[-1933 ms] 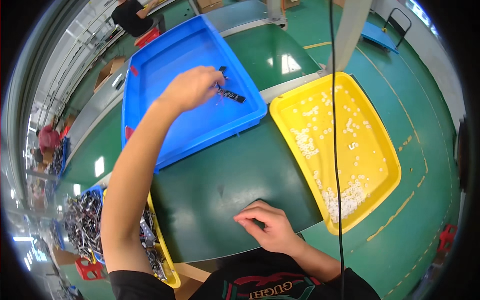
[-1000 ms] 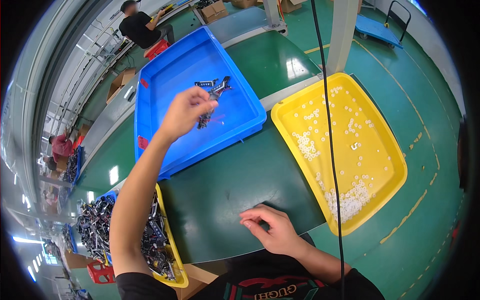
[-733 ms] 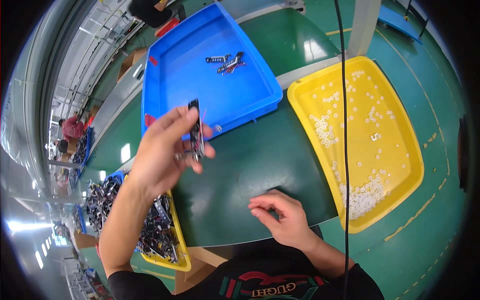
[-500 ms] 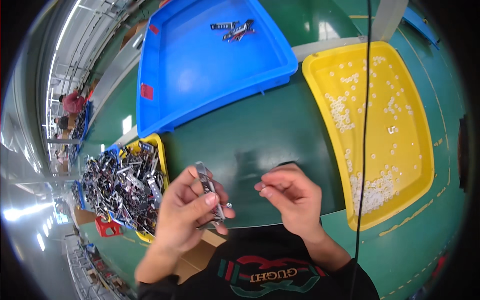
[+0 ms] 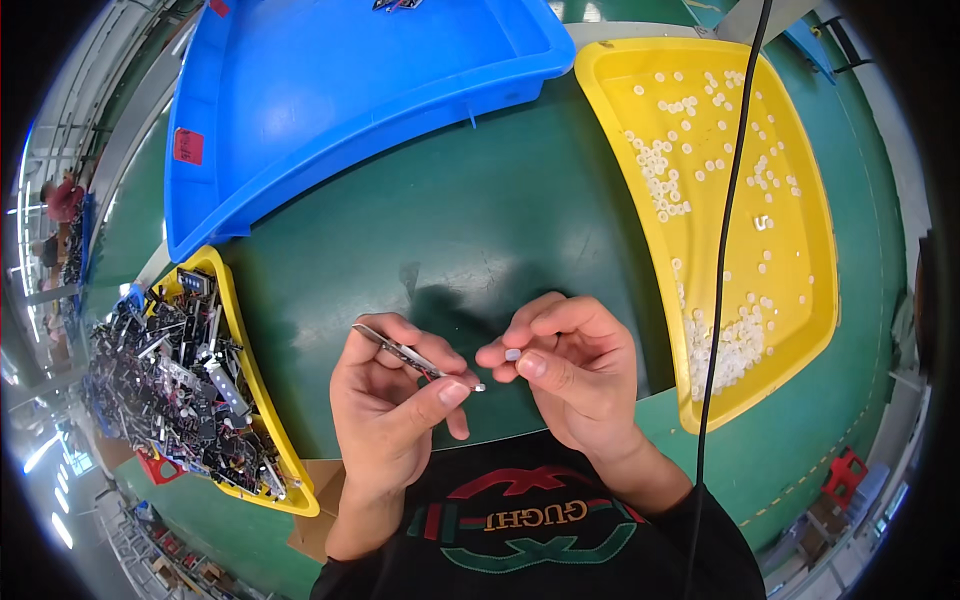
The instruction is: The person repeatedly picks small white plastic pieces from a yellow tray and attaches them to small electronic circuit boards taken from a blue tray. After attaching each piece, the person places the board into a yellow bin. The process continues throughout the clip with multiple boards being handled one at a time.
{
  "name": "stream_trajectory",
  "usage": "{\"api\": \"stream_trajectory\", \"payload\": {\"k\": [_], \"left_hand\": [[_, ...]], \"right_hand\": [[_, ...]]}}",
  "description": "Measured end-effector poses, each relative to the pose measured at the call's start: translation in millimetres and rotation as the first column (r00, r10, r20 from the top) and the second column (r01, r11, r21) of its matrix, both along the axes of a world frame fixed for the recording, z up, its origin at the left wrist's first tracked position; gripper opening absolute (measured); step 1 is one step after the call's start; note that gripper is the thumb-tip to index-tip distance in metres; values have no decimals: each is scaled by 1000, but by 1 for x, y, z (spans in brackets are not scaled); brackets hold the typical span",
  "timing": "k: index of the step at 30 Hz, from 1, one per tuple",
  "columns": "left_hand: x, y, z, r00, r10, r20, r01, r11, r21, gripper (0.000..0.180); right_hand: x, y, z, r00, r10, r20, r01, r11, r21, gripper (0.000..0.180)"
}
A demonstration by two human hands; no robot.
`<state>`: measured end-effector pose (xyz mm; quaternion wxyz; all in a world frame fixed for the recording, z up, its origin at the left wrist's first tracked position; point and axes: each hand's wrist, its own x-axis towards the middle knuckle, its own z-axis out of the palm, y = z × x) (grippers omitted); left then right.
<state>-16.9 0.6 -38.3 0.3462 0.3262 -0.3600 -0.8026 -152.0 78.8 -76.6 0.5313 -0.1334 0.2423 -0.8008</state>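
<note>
A thin metal strip [image 5: 415, 358] has been brought back from the blue tray [image 5: 340, 110], now pinched in the left hand [image 5: 395, 410]. A small white piece [image 5: 512, 354] is gripped by the right hand [image 5: 570, 375] just beside it, so fitting looks close.

Blue tray [image 5: 330, 110], yellow tray [image 5: 800, 260] dotted with white pieces [image 5: 730, 345], green table [image 5: 470, 230].

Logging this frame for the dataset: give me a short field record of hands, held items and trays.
left hand: pinches a slim metal part, tip toward the right hand
right hand: holds a small white piece between fingertips
gap: part tip and white piece close, not touching
yellow tray: right, scattered white pieces
blue tray: far, mostly bare
yellow bin: left, heaped dark metal parts
surface: green table
</note>
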Motion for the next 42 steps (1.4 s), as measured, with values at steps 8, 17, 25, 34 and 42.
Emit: {"api": "stream_trajectory", "payload": {"k": [8, 17, 25, 34, 42], "left_hand": [[5, -1, 1, 1000, -9, 6, 9, 1000, -8, 41], [13, 0, -6, 992, -111, -59, 113, 993, 22, 40], [16, -3, -6, 987, -151, -51, 153, 988, 17, 41], [18, -5, -5, 959, -279, -51, 283, 952, 116, 45], [18, -8, -7, 959, -274, -71, 281, 952, 119, 49]], "right_hand": [[3, -1, 1, 981, 35, -188, -34, 999, 7, 18], [8, -2, 2, 966, 78, -246, -98, 993, -70, 21], [3, 0, 2, 970, 198, -138, -208, 976, -63, 22], [3, 0, 0, 953, 297, -59, -302, 946, -118, 17], [5, -2, 4, 959, 220, -177, -233, 971, -54, 18]]}}
